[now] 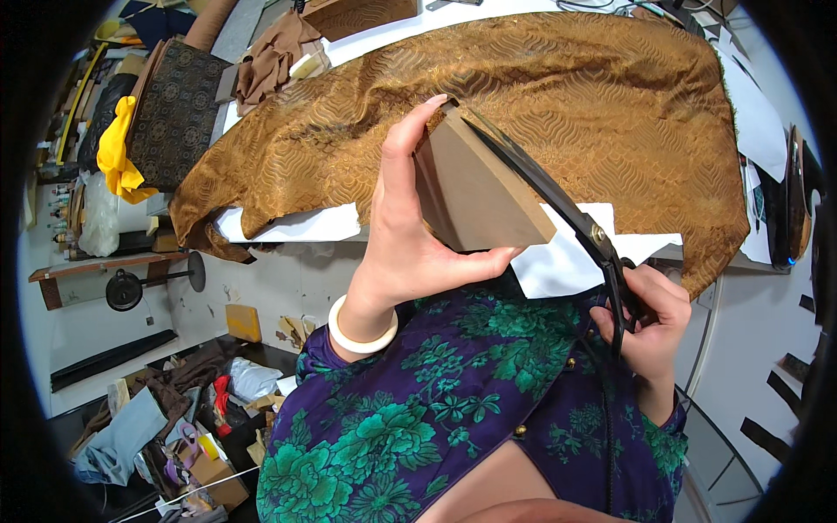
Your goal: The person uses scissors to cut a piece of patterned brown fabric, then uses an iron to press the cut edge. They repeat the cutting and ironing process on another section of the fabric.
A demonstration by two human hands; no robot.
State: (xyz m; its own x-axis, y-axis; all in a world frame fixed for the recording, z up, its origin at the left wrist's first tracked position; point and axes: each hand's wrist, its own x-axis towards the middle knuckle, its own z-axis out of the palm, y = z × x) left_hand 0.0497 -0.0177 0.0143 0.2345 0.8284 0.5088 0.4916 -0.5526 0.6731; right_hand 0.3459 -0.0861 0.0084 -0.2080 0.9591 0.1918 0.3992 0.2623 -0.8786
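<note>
My left hand point(397, 218), with a cream bangle at the wrist, grips a brown wedge-looking box piece point(475, 187). Its fingers reach the upper corner and the thumb lies along the lower edge. In my right hand point(649, 318) are black-handled scissors point(558, 196), fingers in the handle loops. Their long blades point up and left along the box piece's right edge, the tips near its top corner. Whether the blades touch it I cannot tell. Under and behind both hands spreads golden-brown patterned fabric point(602, 96). White paper point(558, 266) shows beneath the box piece.
A brown patterned box point(362, 16) and crumpled brown cloth point(275, 57) sit at the back left. Dark patterned material point(179, 113) and a yellow cloth point(122, 152) are at the far left. Below left, a cluttered surface holds scraps, a blue cloth point(122, 436) and purple-handled scissors point(186, 440).
</note>
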